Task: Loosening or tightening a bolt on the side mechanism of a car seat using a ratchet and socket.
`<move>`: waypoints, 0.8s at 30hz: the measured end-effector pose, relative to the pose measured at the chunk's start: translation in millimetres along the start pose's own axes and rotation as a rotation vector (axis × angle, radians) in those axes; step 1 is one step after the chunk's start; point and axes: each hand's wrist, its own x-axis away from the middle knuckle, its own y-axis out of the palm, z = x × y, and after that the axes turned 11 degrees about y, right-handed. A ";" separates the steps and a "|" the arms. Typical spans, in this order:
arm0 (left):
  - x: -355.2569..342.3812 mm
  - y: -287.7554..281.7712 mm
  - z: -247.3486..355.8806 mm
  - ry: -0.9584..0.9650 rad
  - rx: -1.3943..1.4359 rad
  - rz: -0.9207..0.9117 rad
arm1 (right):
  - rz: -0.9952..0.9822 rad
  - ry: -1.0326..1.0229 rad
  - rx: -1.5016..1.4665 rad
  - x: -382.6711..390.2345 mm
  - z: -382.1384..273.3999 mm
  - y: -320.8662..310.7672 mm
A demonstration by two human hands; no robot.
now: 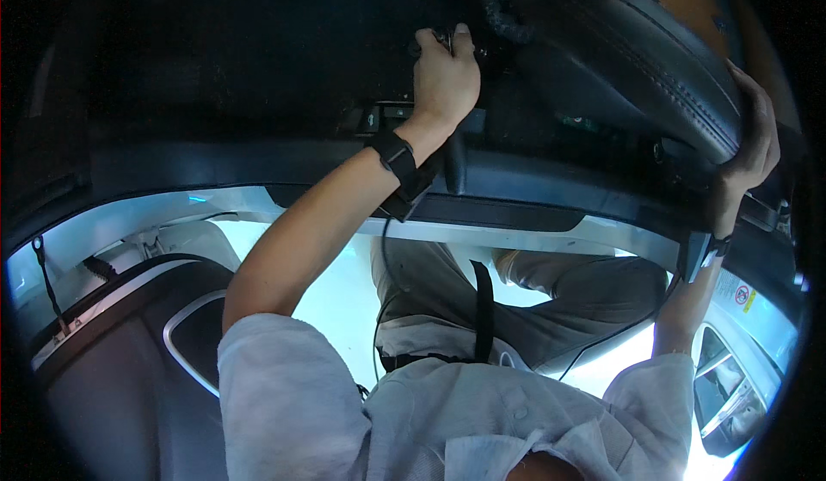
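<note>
My left hand (446, 77) reaches into the dark footwell of a car, past the door sill. Its fingers are curled around a small dark piece with a few shiny spots, too dim to make out. My right hand (755, 141) grips the outer edge of a black leather car seat (641, 68) with visible stitching, its fingers wrapped along the side of the cushion. Around my left wrist sits a black strap (396, 156), with a dark box beside it. Another small device (693, 255) is strapped to my right wrist.
The dark sill trim (508, 212) runs across in front of me. At the left stands the open car door (120, 352), with a silver-edged panel. A thin cable (385, 262) hangs from the left wrist box. Behind the seat area, the pale body (747, 274) carries a sticker.
</note>
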 end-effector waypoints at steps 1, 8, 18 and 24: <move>-0.5 -0.3 6.8 0.031 -0.032 -0.071 | 0.042 -0.038 0.020 0.7 0.3 -6.3; -6.8 3.0 -2.7 -0.148 0.090 0.007 | 0.170 -0.430 0.274 86.4 -47.9 7.8; 4.1 -12.6 17.1 -0.400 0.592 -0.104 | -0.960 0.614 -0.440 100.4 -131.9 209.3; -41.0 -34.1 -3.7 0.080 0.045 -0.363 | -0.988 1.003 -0.608 82.7 -158.5 225.0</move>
